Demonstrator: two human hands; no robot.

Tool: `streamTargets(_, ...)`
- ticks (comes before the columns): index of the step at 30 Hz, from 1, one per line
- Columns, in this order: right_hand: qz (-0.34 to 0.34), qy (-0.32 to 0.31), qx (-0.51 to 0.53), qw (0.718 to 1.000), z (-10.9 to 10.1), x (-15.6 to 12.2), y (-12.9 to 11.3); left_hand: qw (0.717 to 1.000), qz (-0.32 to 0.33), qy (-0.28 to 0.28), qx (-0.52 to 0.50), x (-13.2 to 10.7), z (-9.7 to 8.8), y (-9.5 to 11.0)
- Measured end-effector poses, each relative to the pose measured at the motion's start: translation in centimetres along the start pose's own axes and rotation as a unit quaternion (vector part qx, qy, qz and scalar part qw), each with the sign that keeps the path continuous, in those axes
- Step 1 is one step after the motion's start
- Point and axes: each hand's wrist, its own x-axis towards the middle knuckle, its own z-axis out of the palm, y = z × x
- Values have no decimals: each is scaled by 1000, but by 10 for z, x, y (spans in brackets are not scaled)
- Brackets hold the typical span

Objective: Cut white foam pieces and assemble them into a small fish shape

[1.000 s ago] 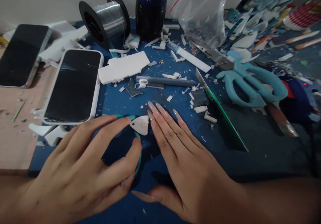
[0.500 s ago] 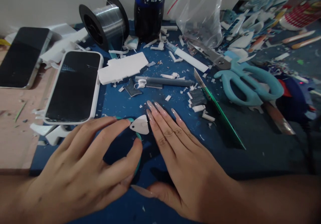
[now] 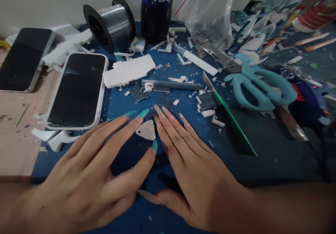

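Note:
A small white rounded-triangular piece (image 3: 147, 130) with a dark hole or dot near its left corner lies on the blue work surface between my hands. My left hand (image 3: 102, 164), with teal nails, arches at its left. The left index finger reaches past its upper side and the thumb tip is just below it. Whether either touches the piece I cannot tell. My right hand (image 3: 194, 164) rests flat on the mat, fingers stretched forward and close together, the index finger beside the piece's right edge. Its thumb points toward the left hand.
Ahead lie a white foam-like strip (image 3: 130, 70), a grey rod (image 3: 173, 85) and scraps. A green-handled blade (image 3: 228, 113) and blue-handled scissors (image 3: 257, 83) are at right. Two phones (image 3: 77, 90) sit at left; a line spool (image 3: 110, 22) and Pepsi bottle (image 3: 156, 13) stand behind.
The fingers of my left hand have straightened and spread, the index reaching forward and the thumb shifting right. The white piece and my right hand have stayed nearly in place.

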Motion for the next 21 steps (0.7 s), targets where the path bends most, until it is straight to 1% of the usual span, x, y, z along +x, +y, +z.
streamTargets(3, -2, 4, 2, 1000, 0, 0, 0, 999, 14, -17, -27, 0, -1, 0)
streamTargets(5, -2, 5, 8, 1000, -1, 0, 0, 998, 7, 0, -57, 1, -1, -1)
streamTargets(7, -4, 3, 17, 1000, -1, 0, 0, 993, -36, 42, -104, 5, -1, -4)
streamTargets(9, -3, -2, 24, 1000, -1, 0, 0, 982, -86, 82, -150, 11, -1, -7)
streamTargets(11, -1, 0, 27, 1000, -3, 0, 1, 975, -114, 100, -160, 16, 0, -10)
streamTargets(12, 2, 4, 28, 1000, -4, 0, 2, 973, -130, 102, -158, 17, 1, -11)
streamTargets(14, 4, 21, 34, 999, -7, 1, 4, 972, -141, 105, -153, 17, 3, -14)
streamTargets(16, 5, 39, 52, 998, -10, 3, 6, 974, -145, 95, -148, 16, 7, -17)
streamTargets(19, 0, 61, 89, 994, -12, 8, 11, 979, -129, 59, -146, 17, 14, -22)
streamTargets(21, 1, 79, 115, 990, -12, 11, 13, 980, -105, 52, -161, 22, 17, -24)
